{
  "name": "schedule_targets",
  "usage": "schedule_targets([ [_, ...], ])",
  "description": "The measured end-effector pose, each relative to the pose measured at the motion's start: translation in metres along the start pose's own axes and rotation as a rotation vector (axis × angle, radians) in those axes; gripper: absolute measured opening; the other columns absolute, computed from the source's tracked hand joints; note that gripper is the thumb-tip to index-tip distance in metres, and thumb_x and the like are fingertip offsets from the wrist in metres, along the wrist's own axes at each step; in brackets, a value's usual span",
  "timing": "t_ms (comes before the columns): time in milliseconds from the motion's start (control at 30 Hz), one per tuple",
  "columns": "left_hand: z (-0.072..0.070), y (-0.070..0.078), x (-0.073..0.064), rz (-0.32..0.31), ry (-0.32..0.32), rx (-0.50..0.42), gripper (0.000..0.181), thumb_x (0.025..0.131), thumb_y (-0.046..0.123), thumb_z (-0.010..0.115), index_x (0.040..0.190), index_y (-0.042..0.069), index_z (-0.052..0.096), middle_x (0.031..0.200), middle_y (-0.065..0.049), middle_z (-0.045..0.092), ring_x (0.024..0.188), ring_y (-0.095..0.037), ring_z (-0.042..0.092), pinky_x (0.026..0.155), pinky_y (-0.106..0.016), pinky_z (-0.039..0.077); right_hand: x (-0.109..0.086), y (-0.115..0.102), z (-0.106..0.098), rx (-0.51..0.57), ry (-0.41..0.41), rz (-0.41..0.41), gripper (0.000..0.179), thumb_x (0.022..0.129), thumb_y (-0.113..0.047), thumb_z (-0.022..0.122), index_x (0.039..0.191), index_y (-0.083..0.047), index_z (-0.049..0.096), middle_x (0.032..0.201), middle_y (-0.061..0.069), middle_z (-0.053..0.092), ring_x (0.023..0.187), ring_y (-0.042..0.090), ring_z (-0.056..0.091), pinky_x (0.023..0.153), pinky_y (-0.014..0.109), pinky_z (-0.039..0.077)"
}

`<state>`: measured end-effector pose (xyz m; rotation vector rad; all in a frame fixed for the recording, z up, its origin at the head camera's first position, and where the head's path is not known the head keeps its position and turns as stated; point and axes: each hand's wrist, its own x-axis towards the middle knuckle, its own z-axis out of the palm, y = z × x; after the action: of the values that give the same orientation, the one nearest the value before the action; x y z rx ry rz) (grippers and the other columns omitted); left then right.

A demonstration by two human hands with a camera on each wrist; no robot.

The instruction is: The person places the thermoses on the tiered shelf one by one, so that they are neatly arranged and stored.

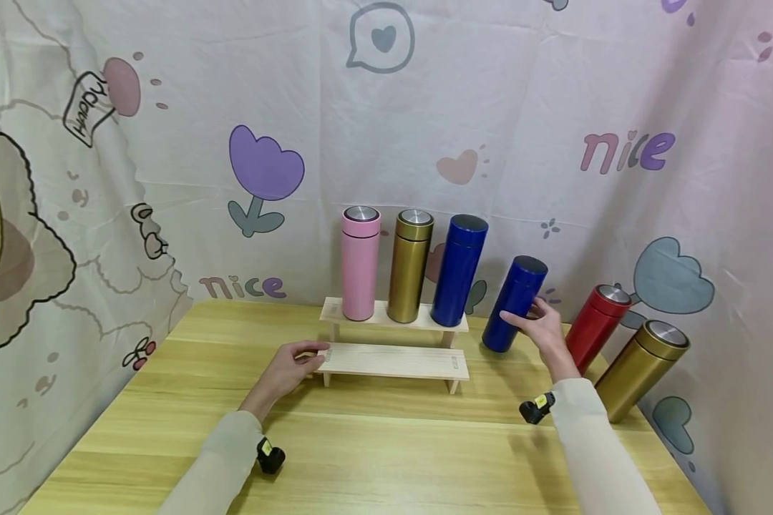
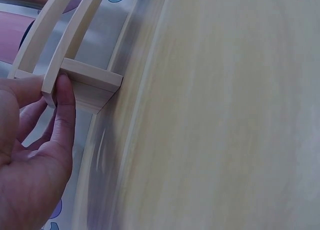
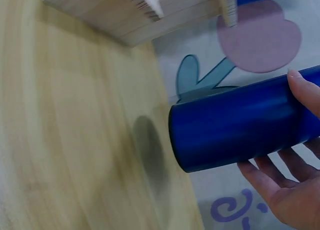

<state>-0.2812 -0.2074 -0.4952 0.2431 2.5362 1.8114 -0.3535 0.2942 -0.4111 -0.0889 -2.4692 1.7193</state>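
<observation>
Pale cloth (image 1: 386, 157) with cute drawings hangs at 12 o'clock and down the 9 and 3 o'clock sides. It shows a purple flower, hearts and the word "nice". Below it is a yellow wooden bench (image 1: 386, 458).

Two long pale sleeves (image 1: 595, 443) reach in, one from 7 o'clock and one from 5 o'clock. Near the middle of the bench sits a light wooden stand (image 1: 393, 360) with two steps.

Three tall bottles stand on its top step: a pink bottle (image 1: 361, 275) at 11 o'clock, a gold bottle (image 1: 410, 275) at 12 and a dark blue bottle (image 1: 459, 275) at 1. Away from the stand, at 3 o'clock, is a red bottle (image 1: 598, 325), and at 4 o'clock a second gold bottle (image 1: 640, 372).

Another blue bottle (image 1: 514, 299) is at 2 o'clock from the stand, up off the bench, with its shadow apart from its bottom. The right grip (image 1: 544, 332) holds it, thumb on one side and fingers on the other.

At 9 o'clock, the left grip (image 1: 293, 368) pinches the end of the stand's low step between thumb and fingers. Each wrist wears a little black box (image 1: 270, 456) with a yellow patch.
</observation>
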Motion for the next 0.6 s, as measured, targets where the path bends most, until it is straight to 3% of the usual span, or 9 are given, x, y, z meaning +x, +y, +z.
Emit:
schedule_targets([
  [167,0.001,-0.001,0.001,-0.015,0.003,0.001,0.034,0.102,0.015,0.066,0.134,0.004,0.067,0.142,-0.022,0.062,0.130,-0.037,0.063,0.093,-0.023,0.059,-0.007,-0.008,-0.008,0.043,-0.035,0.021,0.097,0.090,-0.035,0.082,0.165,-0.010,0.025,0.162,0.026,0.038,0.145,0.042,0.044,0.119,0.054,0.041],
  [600,0.000,0.000,0.000,-0.013,0.005,0.018,0.034,0.103,0.017,0.065,0.135,0.005,0.067,0.143,-0.022,0.061,0.130,-0.038,0.062,0.095,-0.030,0.060,-0.021,-0.024,-0.014,0.024,-0.047,0.052,0.108,0.086,-0.040,0.085,0.166,-0.009,0.020,0.164,0.026,0.034,0.148,0.043,0.041,0.119,0.056,0.041],
])
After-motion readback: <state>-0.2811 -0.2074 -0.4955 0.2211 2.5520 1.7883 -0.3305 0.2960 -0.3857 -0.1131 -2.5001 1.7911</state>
